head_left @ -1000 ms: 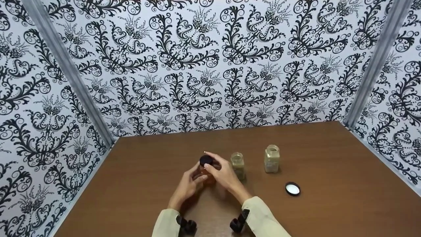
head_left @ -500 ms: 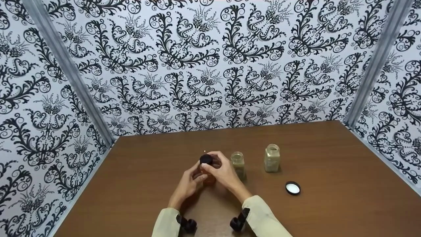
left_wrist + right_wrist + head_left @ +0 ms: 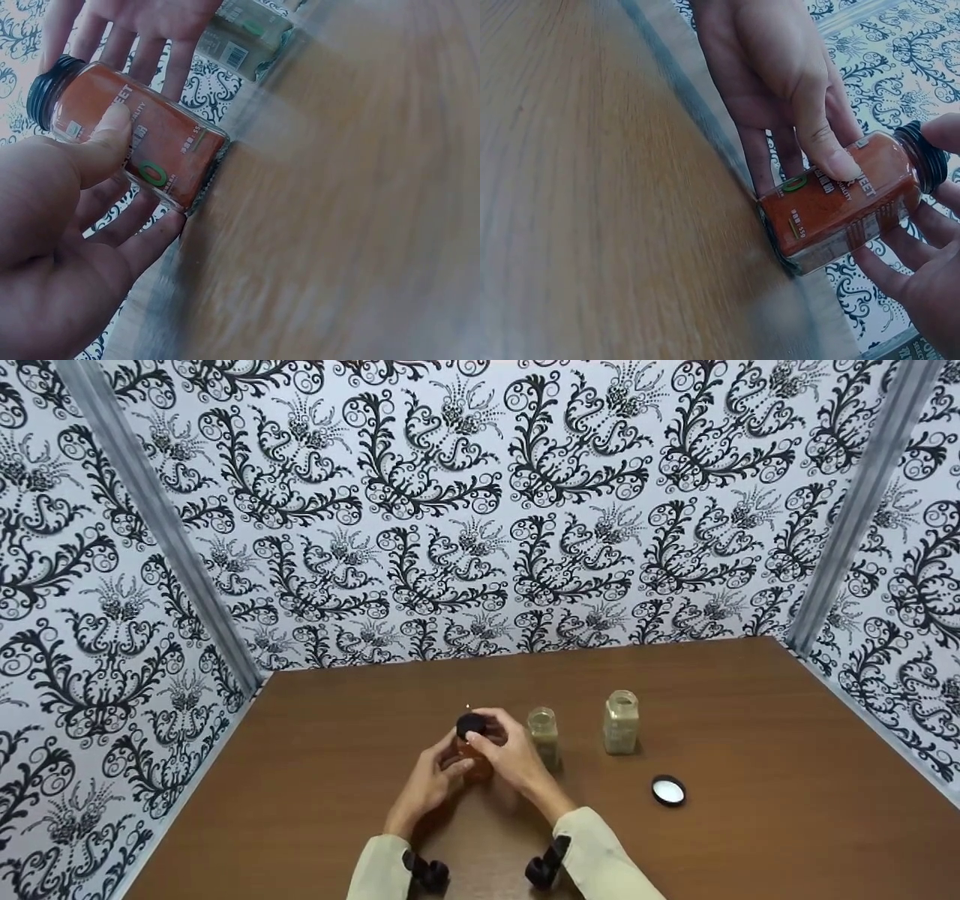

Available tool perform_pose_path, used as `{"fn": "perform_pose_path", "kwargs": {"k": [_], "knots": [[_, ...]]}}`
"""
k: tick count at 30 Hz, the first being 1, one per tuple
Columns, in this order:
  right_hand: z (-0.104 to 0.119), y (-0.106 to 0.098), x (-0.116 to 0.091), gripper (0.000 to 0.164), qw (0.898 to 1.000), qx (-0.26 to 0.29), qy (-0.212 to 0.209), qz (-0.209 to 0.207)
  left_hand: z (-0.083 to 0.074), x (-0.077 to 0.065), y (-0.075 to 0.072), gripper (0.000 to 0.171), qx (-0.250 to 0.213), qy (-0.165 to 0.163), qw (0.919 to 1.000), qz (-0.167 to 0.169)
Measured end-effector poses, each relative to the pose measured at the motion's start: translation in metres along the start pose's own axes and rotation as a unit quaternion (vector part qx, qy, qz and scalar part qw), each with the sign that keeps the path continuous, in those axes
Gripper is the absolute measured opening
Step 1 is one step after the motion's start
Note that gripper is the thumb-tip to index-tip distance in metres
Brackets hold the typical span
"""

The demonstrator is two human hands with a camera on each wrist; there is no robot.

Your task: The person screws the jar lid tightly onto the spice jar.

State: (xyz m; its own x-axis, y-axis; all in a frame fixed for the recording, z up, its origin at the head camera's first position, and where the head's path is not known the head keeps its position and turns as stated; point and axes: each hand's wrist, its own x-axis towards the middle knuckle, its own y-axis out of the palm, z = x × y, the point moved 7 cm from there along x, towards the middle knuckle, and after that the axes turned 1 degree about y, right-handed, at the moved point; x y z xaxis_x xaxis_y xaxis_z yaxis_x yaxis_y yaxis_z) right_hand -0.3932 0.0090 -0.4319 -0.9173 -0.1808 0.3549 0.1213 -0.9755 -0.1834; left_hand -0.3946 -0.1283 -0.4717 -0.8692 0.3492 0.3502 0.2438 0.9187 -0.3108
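Note:
A small glass spice jar (image 3: 178, 142) of orange-red powder stands on the table in front of me, with a black screw cap (image 3: 471, 725) on its top. My left hand (image 3: 431, 784) grips the jar's body, its thumb laid across the label in both wrist views. At the cap, my right hand (image 3: 517, 757) pinches with the thumb on the near side and fingers curled behind. The right fingers also lie along the jar's side in the right wrist view. Just right of that hand is a lidless jar of greenish powder (image 3: 543, 735).
Farther right stands a second lidless jar (image 3: 621, 724) of pale greenish powder. A black cap (image 3: 668, 790) lies with its white inside up, nearer to me. Patterned wall panels (image 3: 450, 547) enclose the brown table (image 3: 360, 712) at the back and sides.
The right index finger, stretched out past the cap a second ago, has drawn in and curled by it. My right thumb has shifted slightly on the cap. The left hand and other jars stay put.

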Motion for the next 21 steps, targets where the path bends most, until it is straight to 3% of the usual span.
{"fn": "perform_pose_path", "kwargs": {"k": [6, 11, 21], "knots": [[-0.011, 0.001, 0.0033, 0.042, 1.0, 0.012, -0.007, 0.01, 0.0005, 0.0002, -0.0004, 0.063, -0.001, -0.004, 1.0, -0.003], [-0.0084, 0.0002, 0.0011, 0.05, 0.999, -0.012, -0.019, 0.029, 0.002, -0.0001, 0.0008, 0.063, -0.009, -0.009, 0.9999, 0.001], [-0.0112, 0.0018, 0.0033, 0.042, 0.999, -0.01, -0.029, 0.029, 0.0008, -0.0006, -0.0001, 0.062, -0.002, -0.013, 0.9999, -0.004]]}}
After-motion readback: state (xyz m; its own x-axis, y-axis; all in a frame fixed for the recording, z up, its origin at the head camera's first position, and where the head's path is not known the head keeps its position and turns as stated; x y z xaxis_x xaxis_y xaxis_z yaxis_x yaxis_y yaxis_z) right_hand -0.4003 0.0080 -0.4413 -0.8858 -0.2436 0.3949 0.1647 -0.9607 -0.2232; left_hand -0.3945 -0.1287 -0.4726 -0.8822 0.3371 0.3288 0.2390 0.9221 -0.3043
